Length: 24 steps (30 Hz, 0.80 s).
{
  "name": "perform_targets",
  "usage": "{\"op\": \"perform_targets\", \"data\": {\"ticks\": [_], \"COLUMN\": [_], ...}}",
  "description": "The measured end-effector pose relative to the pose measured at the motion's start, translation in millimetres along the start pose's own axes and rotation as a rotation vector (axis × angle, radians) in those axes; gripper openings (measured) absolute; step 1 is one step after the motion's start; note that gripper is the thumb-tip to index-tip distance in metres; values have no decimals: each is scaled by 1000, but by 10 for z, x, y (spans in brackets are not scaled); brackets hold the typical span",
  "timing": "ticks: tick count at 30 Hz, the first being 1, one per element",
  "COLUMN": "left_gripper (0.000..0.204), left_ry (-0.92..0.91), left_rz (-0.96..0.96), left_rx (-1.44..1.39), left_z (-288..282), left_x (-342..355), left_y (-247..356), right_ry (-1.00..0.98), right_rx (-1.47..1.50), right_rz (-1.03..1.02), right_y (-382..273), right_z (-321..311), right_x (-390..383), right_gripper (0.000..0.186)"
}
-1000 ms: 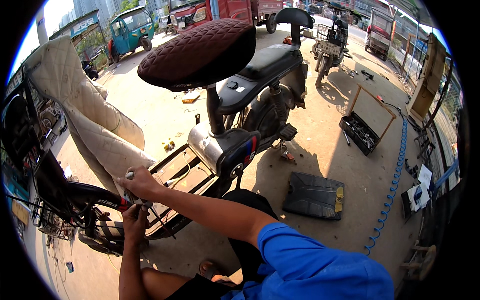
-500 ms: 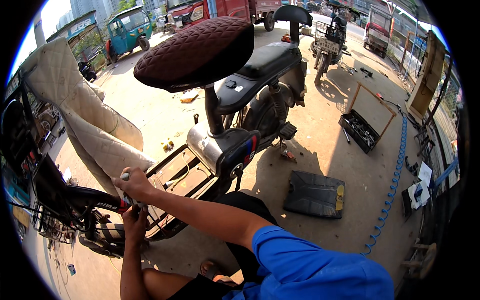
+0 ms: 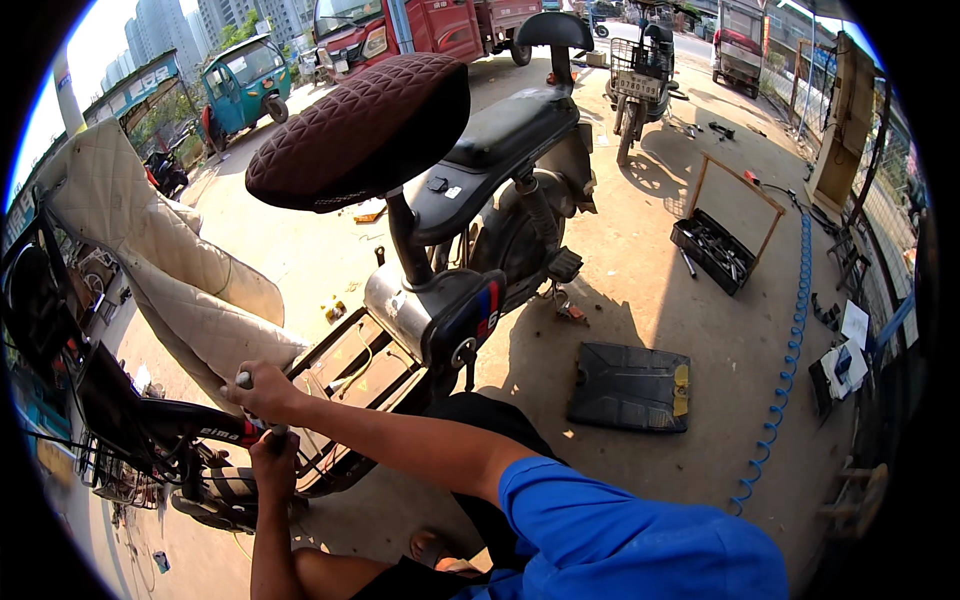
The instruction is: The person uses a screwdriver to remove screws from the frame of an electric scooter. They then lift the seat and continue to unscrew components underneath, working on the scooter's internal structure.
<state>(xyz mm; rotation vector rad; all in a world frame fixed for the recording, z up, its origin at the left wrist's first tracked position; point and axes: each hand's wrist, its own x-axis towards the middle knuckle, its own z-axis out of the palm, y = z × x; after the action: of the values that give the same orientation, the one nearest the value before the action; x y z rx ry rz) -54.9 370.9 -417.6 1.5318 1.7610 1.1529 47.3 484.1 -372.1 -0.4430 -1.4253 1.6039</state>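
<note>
scooter (image 3: 455, 325): blk, upright, ftwell (image 3: 378, 374) open | tool (image 3: 244, 380): gry end, nr frt

We are in an open-air repair yard for scooters, in full daylight. Just right of our right hand (image 3: 266, 392), a scooter's floor compartment (image 3: 378, 372) gapes open with wires showing. Farther right of the grip, a black panel (image 3: 630, 388) lies on bare ground (image 3: 560, 480); well beyond it sit a box of tools (image 3: 712, 250) and a blue coiled hose (image 3: 790, 360). Far ahead of the grip we see a parked scooter (image 3: 640, 85), a teal three-wheeler (image 3: 240, 88) and high-rise buildings (image 3: 165, 40).
</note>
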Motion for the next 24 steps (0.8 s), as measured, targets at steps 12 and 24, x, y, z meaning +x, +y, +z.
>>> {"op": "perform_targets", "data": {"ticks": [12, 24], "left_gripper": [13, 10], "left_ry": [25, 176], "left_rz": [110, 149], "left_rx": [-109, -65], "left_z": [-25, -205], "left_x": [-38, -34], "left_y": [112, 29], "right_ry": [0, -65], "right_rx": [-196, -297], "right_rz": [-69, -204], "right_y": [-31, -232], "right_z": [-74, -18], "right_x": [30, 6], "right_gripper": [44, 43]}}
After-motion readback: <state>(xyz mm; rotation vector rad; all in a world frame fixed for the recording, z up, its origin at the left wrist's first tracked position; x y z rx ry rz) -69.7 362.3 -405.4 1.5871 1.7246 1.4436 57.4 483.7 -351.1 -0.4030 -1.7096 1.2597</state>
